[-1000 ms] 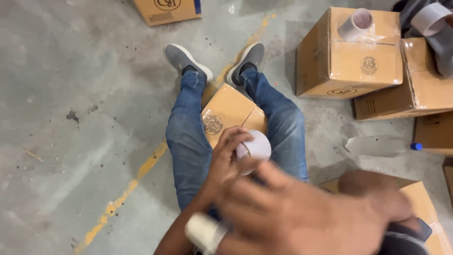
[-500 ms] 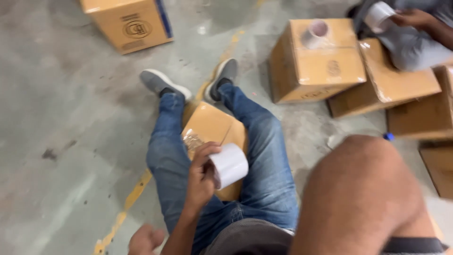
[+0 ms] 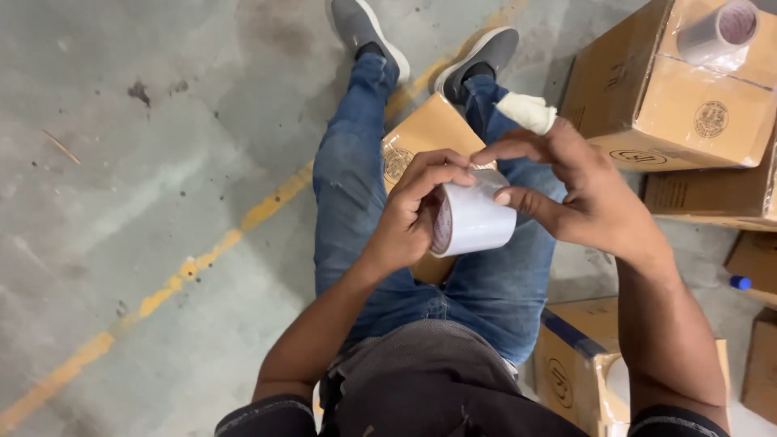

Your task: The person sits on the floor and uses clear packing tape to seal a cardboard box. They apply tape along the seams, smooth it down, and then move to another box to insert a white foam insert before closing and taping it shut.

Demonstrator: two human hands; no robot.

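Observation:
I sit on the concrete floor with my legs in blue jeans stretched out. My left hand [image 3: 417,214] grips a roll of clear packing tape [image 3: 473,220] above my lap. My right hand [image 3: 579,190] pinches the tape's loose end at the roll's top edge, and its index finger is wrapped in a white bandage [image 3: 526,112]. A small brown cardboard box [image 3: 427,142] lies between my thighs under the roll.
Taped cardboard boxes [image 3: 672,97] stand stacked at the right, with another tape roll [image 3: 719,32] on top of one. One more box [image 3: 575,368] sits by my right hip. A yellow line [image 3: 174,279] crosses the grey floor on the left.
My right arm, which blocked the view near the camera, has come forward and its fingers now meet the tape roll. The view has tilted closer over my lap.

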